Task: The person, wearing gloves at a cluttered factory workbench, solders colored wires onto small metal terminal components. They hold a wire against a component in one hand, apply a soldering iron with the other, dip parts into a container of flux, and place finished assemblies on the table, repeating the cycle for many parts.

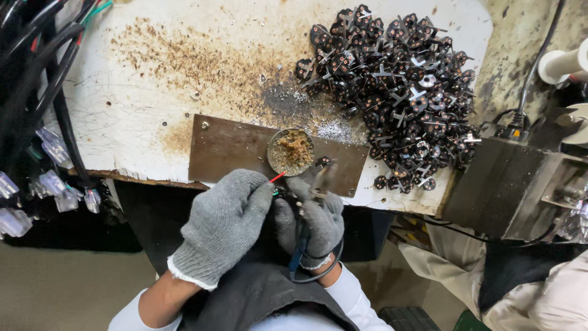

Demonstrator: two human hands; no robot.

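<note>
Over a stained white bench (141, 116), the gloved left hand (223, 224) pinches a red wire (277, 177); the right hand (315, 220) grips pliers (318, 181).

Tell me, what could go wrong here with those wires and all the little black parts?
The left hand pinches a thin red wire right beside the round dish; a slip might smear the wire in its crusty brown stuff. The right hand works a tool close to gloved fingers, so it might nip one. The pile of black parts reaches the table's edge; a bump could spill some.

Left grip (223, 224) gloved, curled, right grip (315, 217) gloved, fingers pinched together
</note>
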